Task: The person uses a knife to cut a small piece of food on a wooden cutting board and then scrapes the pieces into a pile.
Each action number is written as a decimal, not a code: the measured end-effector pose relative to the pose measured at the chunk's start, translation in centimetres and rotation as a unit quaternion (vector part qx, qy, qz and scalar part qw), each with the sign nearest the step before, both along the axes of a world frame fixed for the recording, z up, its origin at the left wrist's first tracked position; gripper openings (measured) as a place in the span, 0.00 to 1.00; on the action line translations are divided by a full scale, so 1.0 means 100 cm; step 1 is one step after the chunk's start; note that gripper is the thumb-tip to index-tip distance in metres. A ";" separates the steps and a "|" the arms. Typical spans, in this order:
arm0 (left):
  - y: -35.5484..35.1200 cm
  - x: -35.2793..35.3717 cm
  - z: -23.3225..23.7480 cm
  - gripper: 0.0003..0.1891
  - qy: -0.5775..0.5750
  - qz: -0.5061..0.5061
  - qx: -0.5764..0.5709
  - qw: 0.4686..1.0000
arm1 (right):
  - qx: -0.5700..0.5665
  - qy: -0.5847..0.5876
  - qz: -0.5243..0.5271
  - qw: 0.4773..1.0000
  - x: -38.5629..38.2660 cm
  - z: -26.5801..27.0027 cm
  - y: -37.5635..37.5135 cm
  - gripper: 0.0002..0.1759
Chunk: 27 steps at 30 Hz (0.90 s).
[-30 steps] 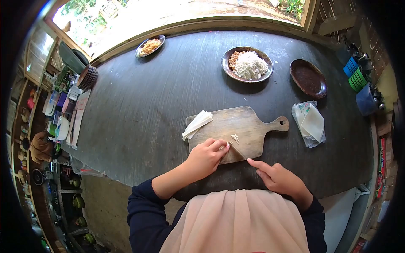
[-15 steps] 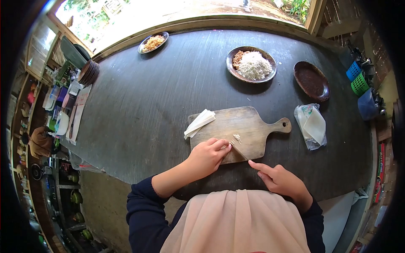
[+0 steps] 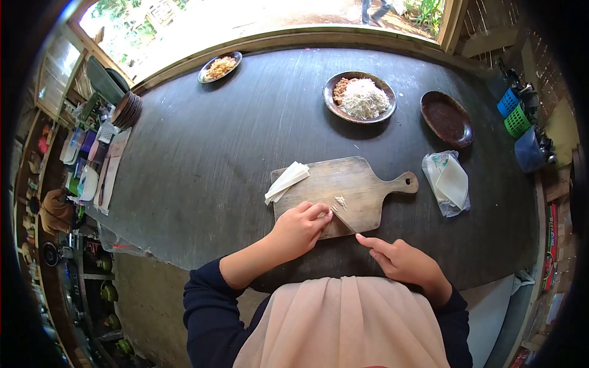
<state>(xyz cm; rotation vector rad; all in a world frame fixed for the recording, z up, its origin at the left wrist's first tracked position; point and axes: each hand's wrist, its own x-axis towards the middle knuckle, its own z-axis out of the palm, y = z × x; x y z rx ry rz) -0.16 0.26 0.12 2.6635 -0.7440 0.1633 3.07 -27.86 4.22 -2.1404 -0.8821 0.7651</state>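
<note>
A wooden cutting board (image 3: 362, 178) with a holed handle lies on the dark table. My right hand (image 3: 399, 260) is closed round a knife (image 3: 345, 222), its blade slanting over the board's near edge. At the blade's tip, my left hand (image 3: 302, 227) presses its fingers together on the board; the piece under them is mostly hidden. Small thin white slivers (image 3: 341, 201) lie just beyond the blade. Several long white strips (image 3: 287, 182) are stacked at the board's left corner. Right of the board is a plastic packet (image 3: 446, 184) with a white sheet on it.
Farther back stand a plate (image 3: 331, 104) of white shreds and brown food, an oval brown dish (image 3: 446, 119) and a small plate (image 3: 219, 67) of orange-brown food. Stacked plates (image 3: 127, 110) are at left, coloured baskets (image 3: 517, 120) at right. Outside, a person's legs (image 3: 374, 12) show.
The view has shifted slightly. Both hands keep nearly the same place at the board, with the knife still at the left fingertips. More of the person's legs outside shows.
</note>
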 end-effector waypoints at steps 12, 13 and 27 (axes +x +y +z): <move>0.007 0.002 -0.005 0.23 0.003 -0.011 -0.058 0.998 | 0.002 0.039 0.007 0.999 0.003 -0.003 -0.011 0.25; 0.007 0.002 -0.005 0.23 -0.003 -0.014 -0.060 0.998 | 0.016 0.058 -0.015 0.998 0.003 -0.004 -0.010 0.25; 0.009 0.000 -0.008 0.25 -0.002 -0.020 -0.055 0.998 | 0.050 0.105 -0.054 0.992 0.007 -0.004 -0.007 0.26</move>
